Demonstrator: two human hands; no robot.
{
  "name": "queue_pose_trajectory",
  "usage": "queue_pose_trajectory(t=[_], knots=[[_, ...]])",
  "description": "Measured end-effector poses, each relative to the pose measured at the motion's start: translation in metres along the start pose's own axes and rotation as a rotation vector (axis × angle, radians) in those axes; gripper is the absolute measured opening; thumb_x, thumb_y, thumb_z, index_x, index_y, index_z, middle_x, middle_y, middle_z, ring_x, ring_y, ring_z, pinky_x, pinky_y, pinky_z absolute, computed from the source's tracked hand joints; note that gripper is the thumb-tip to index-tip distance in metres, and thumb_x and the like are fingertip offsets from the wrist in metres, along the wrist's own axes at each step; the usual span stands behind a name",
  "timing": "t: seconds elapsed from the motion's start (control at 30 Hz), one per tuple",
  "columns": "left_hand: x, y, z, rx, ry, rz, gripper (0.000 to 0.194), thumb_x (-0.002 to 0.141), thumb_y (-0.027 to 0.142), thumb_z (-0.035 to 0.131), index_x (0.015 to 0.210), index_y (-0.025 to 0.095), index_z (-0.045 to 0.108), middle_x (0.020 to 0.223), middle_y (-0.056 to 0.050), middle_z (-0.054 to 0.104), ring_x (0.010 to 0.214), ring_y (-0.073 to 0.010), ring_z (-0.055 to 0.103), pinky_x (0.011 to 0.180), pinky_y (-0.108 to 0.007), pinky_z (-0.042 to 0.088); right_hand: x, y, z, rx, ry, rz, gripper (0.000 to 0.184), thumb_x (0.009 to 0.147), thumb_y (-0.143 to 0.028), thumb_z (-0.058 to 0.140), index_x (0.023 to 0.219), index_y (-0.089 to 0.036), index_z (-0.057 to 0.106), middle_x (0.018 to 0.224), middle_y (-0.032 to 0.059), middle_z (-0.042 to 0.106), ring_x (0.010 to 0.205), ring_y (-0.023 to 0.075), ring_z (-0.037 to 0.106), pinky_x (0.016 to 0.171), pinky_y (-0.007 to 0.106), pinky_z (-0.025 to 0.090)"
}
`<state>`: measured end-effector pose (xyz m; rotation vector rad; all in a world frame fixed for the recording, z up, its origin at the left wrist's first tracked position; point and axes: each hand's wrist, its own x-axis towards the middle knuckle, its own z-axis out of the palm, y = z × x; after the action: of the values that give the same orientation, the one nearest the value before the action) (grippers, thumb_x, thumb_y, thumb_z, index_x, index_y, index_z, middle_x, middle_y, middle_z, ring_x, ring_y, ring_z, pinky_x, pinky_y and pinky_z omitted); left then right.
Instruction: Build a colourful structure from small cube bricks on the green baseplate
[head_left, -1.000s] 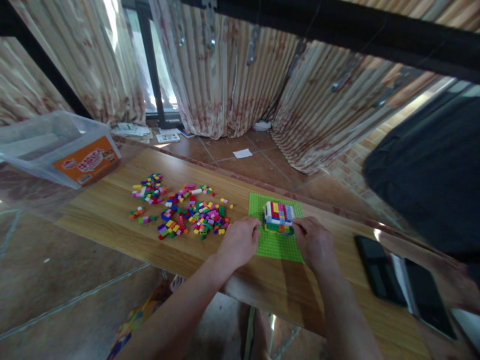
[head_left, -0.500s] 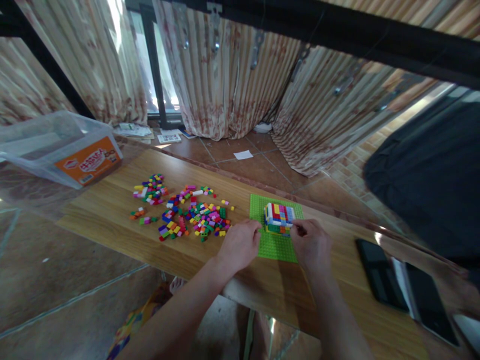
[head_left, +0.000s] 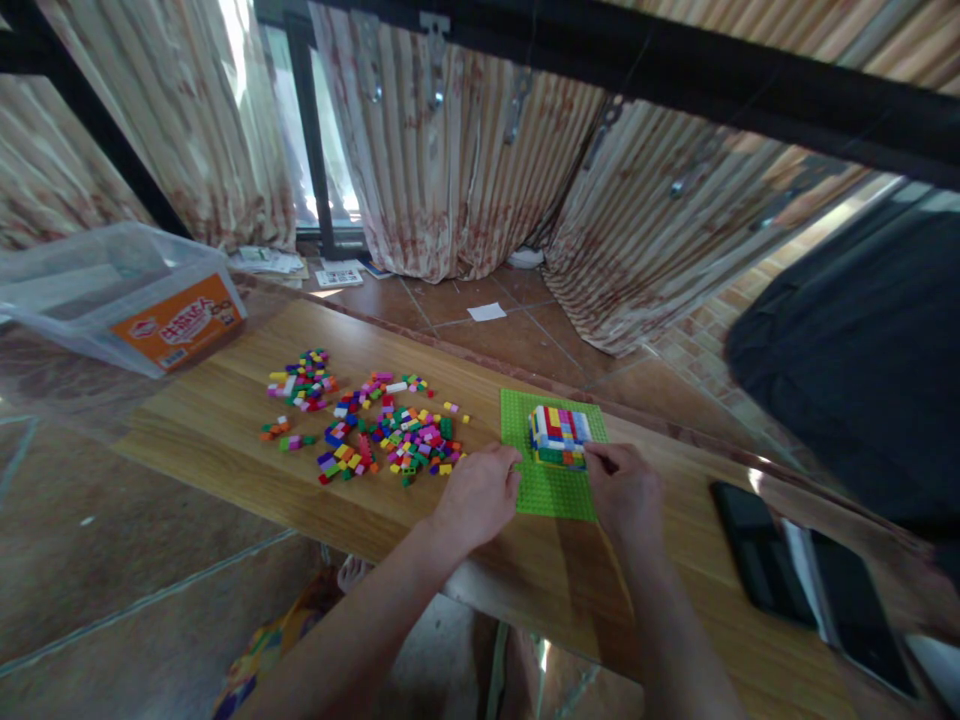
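Observation:
A green studded baseplate (head_left: 555, 500) lies on the wooden table. On its upper part stands a low block structure (head_left: 559, 432) of toy bricks, with red, yellow, white and blue strips on top. My right hand (head_left: 624, 492) is at the structure's near right corner, thumb and forefinger pinched together. Whatever is between those fingertips is too small to make out. At the baseplate's left edge rests my left hand (head_left: 480, 492), its fingers curled together and the fingertips over the plate. What it holds, if anything, is hidden.
Loose coloured bricks (head_left: 416, 440) lie in heaps left of my left hand. A clear plastic tub (head_left: 67, 320) with an orange label stands at the table's far left. Two dark phone-like devices (head_left: 757, 550) lie at the right. Curtains (head_left: 450, 170) hang behind the table.
My right hand has shifted very slightly to the right and down, just off the structure's corner. My left hand stays almost where it was, and the structure looks unchanged.

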<state>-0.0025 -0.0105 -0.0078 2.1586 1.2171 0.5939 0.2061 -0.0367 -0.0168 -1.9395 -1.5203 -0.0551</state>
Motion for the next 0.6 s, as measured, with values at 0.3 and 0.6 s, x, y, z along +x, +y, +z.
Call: queue_pose_trajectory(t=[0.3, 0.6], knots=[[-0.003, 0.006, 0.003, 0.050, 0.002, 0.093, 0.025, 0.085, 0.019, 0.053, 0.108, 0.018, 0.063, 0.105, -0.008, 0.063, 0.097, -0.0227, 0.058, 0.091, -0.037, 0.047, 0.003, 0.003, -0.013, 0.095, -0.014, 0.097, 0.030, 0.080, -0.039, 0.054, 0.089, -0.018, 0.073, 0.090, 0.0087, 0.066, 0.067, 0.0166, 0.059, 0.065, 0.033, 0.049], [-0.010, 0.016, 0.020, 0.190, -0.120, 0.271, 0.021, 0.086, 0.020, 0.053, 0.105, 0.018, 0.062, 0.114, -0.008, 0.059, 0.109, -0.0261, 0.049, 0.094, -0.044, 0.043, 0.004, 0.011, -0.006, 0.118, -0.056, 0.008, 0.028, 0.081, -0.041, 0.057, 0.087, -0.018, 0.074, 0.094, 0.0082, 0.065, 0.072, 0.0168, 0.061, 0.063, 0.031, 0.051]])
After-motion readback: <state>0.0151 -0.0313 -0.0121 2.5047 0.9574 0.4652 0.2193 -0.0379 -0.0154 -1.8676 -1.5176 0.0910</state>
